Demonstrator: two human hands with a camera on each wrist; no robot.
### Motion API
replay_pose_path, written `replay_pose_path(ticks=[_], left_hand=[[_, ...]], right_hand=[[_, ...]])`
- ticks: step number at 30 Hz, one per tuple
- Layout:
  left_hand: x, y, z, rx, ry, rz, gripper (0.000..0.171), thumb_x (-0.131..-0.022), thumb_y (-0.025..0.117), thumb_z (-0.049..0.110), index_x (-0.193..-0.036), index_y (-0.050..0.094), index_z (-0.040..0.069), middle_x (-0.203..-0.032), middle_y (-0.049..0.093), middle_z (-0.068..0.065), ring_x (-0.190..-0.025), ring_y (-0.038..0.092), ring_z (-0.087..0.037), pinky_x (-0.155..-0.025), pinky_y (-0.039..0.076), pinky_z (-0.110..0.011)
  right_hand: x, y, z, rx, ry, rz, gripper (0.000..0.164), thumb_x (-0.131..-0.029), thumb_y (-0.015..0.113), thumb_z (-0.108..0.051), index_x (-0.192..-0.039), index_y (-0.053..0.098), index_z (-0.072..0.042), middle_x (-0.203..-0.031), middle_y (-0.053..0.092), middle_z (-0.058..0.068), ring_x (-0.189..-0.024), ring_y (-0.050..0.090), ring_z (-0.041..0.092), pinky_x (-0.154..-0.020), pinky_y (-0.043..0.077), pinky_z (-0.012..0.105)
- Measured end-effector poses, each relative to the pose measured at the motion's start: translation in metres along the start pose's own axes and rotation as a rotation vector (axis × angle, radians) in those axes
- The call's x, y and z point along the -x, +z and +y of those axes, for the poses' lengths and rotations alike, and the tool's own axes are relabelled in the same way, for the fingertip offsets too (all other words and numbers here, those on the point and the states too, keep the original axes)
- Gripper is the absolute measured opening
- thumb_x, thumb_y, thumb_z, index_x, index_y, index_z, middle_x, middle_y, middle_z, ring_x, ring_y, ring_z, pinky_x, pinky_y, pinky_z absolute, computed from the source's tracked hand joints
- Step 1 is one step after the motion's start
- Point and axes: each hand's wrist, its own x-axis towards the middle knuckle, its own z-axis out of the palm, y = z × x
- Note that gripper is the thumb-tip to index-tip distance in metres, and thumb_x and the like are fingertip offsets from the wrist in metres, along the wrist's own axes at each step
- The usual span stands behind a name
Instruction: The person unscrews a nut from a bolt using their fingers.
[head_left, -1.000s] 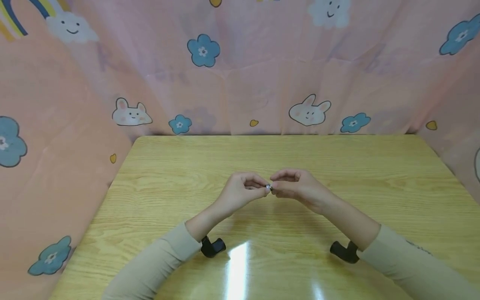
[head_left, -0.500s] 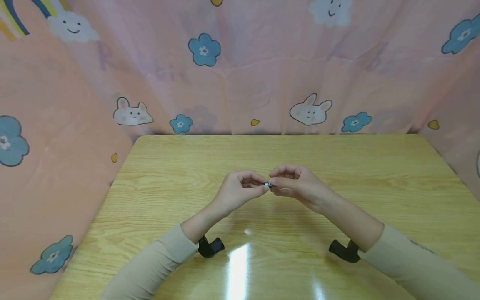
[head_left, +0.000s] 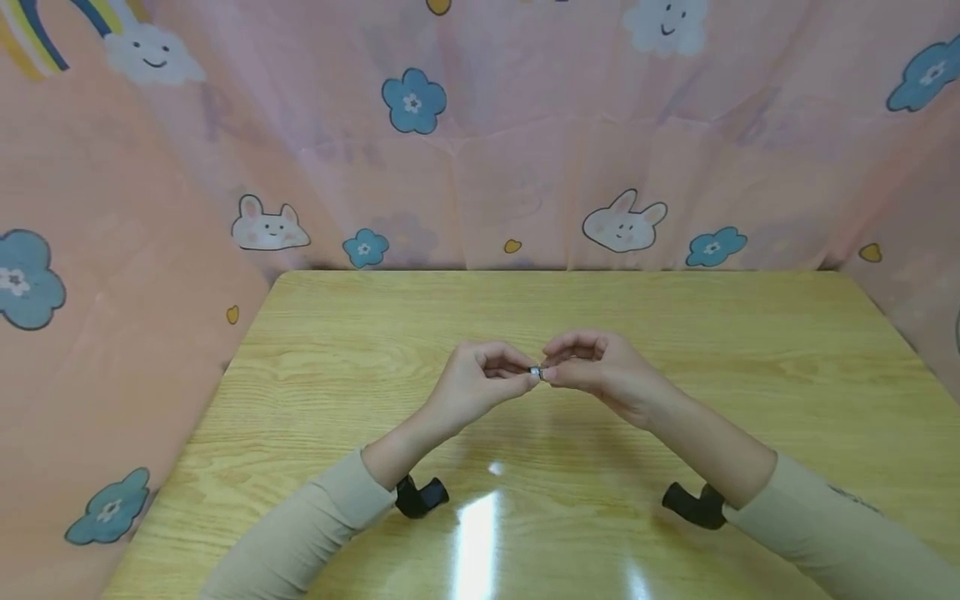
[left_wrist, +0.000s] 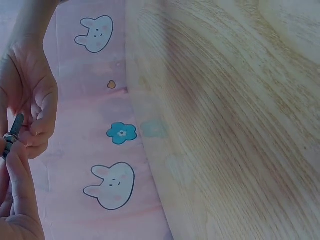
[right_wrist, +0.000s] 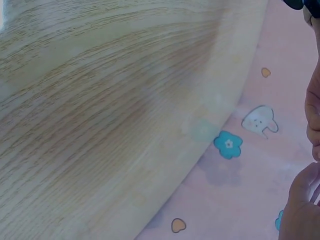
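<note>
A small metal bolt point(left_wrist: 18, 121) with a nut point(left_wrist: 10, 137) on its shank is between the two hands, above the middle of the table. My left hand point(head_left: 474, 385) pinches the bolt's head end between thumb and fingers. From the other side my right hand point(head_left: 600, 372) holds its thumb and curled fingers at the nut; the exact contact is partly hidden. In the left wrist view the threaded shank points toward the right palm. The right wrist view shows both hands only at its right edge, with the bolt out of sight.
The wood-grain table point(head_left: 337, 333) reaches back to a pink printed curtain point(head_left: 480, 167). A black fitting point(head_left: 422, 497) sits under the left forearm and a similar black fitting point(head_left: 693, 505) under the right one. Light glares off the front of the table.
Both hands stay together at about the same spot. The right thumb and fingers have shifted slightly against the small hardware, while the left grip looks the same.
</note>
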Motion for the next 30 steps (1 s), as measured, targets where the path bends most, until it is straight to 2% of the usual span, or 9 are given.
replay_pose_path(ticks=[4, 10, 15, 17, 20, 26, 28, 30], left_hand=[[0.004, 0.002, 0.013, -0.012, -0.002, 0.002, 0.013, -0.085, 0.063, -0.001, -0.097, 0.066, -0.007, -0.092, 0.067, -0.015, -0.078, 0.065, -0.020, -0.072, 0.054, -0.029], [0.006, 0.002, 0.014, 0.002, 0.009, 0.007, 0.011, -0.085, 0.062, -0.003, -0.094, 0.065, -0.008, -0.091, 0.067, -0.016, -0.077, 0.065, -0.019, -0.071, 0.054, -0.028], [0.007, 0.001, 0.012, 0.015, 0.011, 0.006, 0.011, -0.086, 0.062, -0.001, -0.095, 0.065, -0.007, -0.091, 0.067, -0.015, -0.080, 0.065, -0.029, -0.072, 0.054, -0.029], [0.008, 0.000, 0.012, 0.018, 0.011, 0.002, 0.011, -0.087, 0.061, -0.001, -0.096, 0.065, -0.007, -0.091, 0.066, -0.015, -0.082, 0.064, -0.032, -0.073, 0.054, -0.029], [0.008, 0.000, 0.010, 0.017, 0.015, -0.002, 0.012, -0.087, 0.061, -0.002, -0.096, 0.065, -0.007, -0.091, 0.066, -0.017, -0.082, 0.064, -0.032, -0.073, 0.054, -0.029], [0.008, -0.001, 0.009, 0.029, 0.021, 0.003, 0.011, -0.087, 0.061, -0.002, -0.096, 0.064, -0.008, -0.091, 0.066, -0.017, -0.077, 0.064, -0.016, -0.074, 0.054, -0.029], [0.009, 0.000, 0.011, 0.038, 0.019, 0.004, 0.011, -0.087, 0.061, -0.002, -0.096, 0.064, -0.008, -0.090, 0.066, -0.016, -0.076, 0.063, -0.012, -0.074, 0.054, -0.030], [0.010, 0.000, 0.012, 0.038, 0.019, 0.004, 0.011, -0.087, 0.061, -0.002, -0.096, 0.064, -0.007, -0.090, 0.066, -0.016, -0.077, 0.064, -0.012, -0.074, 0.054, -0.029]], right_hand=[[0.002, 0.001, -0.002, -0.013, 0.028, 0.005, 0.008, -0.088, 0.062, -0.005, -0.091, 0.064, -0.013, -0.089, 0.063, 0.002, -0.080, 0.063, 0.013, -0.078, 0.053, 0.028], [0.003, 0.005, -0.003, -0.045, 0.079, -0.017, 0.011, -0.092, 0.057, -0.008, -0.087, 0.066, -0.010, -0.077, 0.067, 0.003, -0.067, 0.064, 0.011, -0.069, 0.055, 0.026], [0.003, 0.006, -0.003, 0.005, 0.048, -0.023, 0.005, -0.089, 0.061, -0.005, -0.091, 0.065, -0.008, -0.086, 0.067, 0.002, -0.077, 0.064, 0.012, -0.077, 0.054, 0.027], [0.004, 0.006, -0.003, 0.034, 0.032, -0.021, 0.009, -0.087, 0.063, -0.004, -0.094, 0.064, -0.009, -0.091, 0.065, 0.002, -0.083, 0.063, 0.013, -0.081, 0.052, 0.027], [0.004, 0.007, -0.004, 0.047, 0.028, -0.014, 0.009, -0.088, 0.063, -0.006, -0.096, 0.063, -0.009, -0.092, 0.063, 0.002, -0.084, 0.062, 0.014, -0.082, 0.052, 0.029], [0.003, 0.010, -0.005, 0.045, 0.072, 0.010, 0.009, -0.092, 0.059, -0.014, -0.093, 0.063, -0.006, -0.081, 0.066, 0.003, -0.071, 0.063, 0.013, -0.072, 0.055, 0.029], [0.003, 0.010, -0.005, 0.064, 0.067, 0.005, 0.009, -0.091, 0.060, -0.013, -0.094, 0.062, -0.004, -0.081, 0.066, 0.004, -0.072, 0.063, 0.013, -0.072, 0.055, 0.029], [0.004, 0.010, -0.004, 0.079, 0.050, -0.002, 0.010, -0.090, 0.062, -0.011, -0.095, 0.062, -0.004, -0.085, 0.066, 0.004, -0.076, 0.064, 0.014, -0.075, 0.054, 0.029]])
